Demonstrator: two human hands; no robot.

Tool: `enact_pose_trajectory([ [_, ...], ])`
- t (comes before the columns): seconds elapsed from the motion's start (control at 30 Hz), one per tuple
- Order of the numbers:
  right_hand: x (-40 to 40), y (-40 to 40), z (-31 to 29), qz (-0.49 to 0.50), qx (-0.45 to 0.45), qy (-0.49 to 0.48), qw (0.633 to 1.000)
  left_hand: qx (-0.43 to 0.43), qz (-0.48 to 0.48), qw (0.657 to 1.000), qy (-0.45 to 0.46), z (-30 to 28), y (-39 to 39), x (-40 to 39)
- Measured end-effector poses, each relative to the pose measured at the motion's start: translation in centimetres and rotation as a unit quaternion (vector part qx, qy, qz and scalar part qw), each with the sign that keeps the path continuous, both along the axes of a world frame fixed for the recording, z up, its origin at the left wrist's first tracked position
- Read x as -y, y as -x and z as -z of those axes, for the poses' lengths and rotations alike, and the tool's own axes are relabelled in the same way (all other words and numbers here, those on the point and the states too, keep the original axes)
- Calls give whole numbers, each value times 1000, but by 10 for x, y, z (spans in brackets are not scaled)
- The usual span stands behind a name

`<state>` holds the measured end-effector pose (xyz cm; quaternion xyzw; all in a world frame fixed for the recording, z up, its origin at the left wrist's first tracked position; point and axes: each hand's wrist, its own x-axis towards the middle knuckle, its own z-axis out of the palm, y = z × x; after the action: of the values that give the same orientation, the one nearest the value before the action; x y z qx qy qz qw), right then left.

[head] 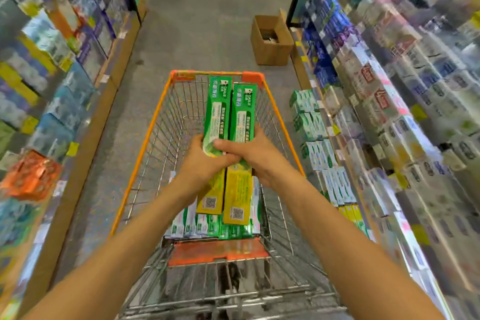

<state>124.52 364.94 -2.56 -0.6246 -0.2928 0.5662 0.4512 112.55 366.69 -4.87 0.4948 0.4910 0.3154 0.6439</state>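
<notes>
Holding two long toothpaste boxes side by side over the middle of the cart [144, 148], lengthwise and touching each other. Got the left hand [201, 163] curled round the left green box [217, 117] and the right hand [255, 157] gripping the right green box [243, 114], thumb reaching across onto the left one. Pointing green ends at the cart's far end, yellow ends back toward its handle. Also seeing a stack of small boxes [205, 226] inside the cart's near end, a cardboard box [270, 41] on the floor beyond its far right corner, and blurry shelves [389, 86] on both sides.
</notes>
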Motion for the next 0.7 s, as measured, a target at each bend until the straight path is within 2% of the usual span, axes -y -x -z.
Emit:
enact_pose_trajectory([
  [0.1, -9, -15, 30, -2, -18, -3, 1000, 0, 2, 1000, 29, 26, -8, -11],
  [0.17, -12, -31, 55, 4, -20, 21, 1000, -30, 1, 998, 57, 40, -9, -16],
  [0.37, -14, -87, 161, 71, 106, 171, 977, -131, -91, 980, 117, 109, 25, -31],
  [0.53, -11, -98, 262, -9, 176, 287, 942, -185, -95, 967, 146, 161, 51, -44],
  [0.6, -12, -95, 287, -45, 198, 307, 930, -211, -87, 963, 144, 170, 57, -47],
  [0.7, -12, -91, 308, -41, 197, 331, 922, -245, -90, 957, 130, 174, 64, -47],
])
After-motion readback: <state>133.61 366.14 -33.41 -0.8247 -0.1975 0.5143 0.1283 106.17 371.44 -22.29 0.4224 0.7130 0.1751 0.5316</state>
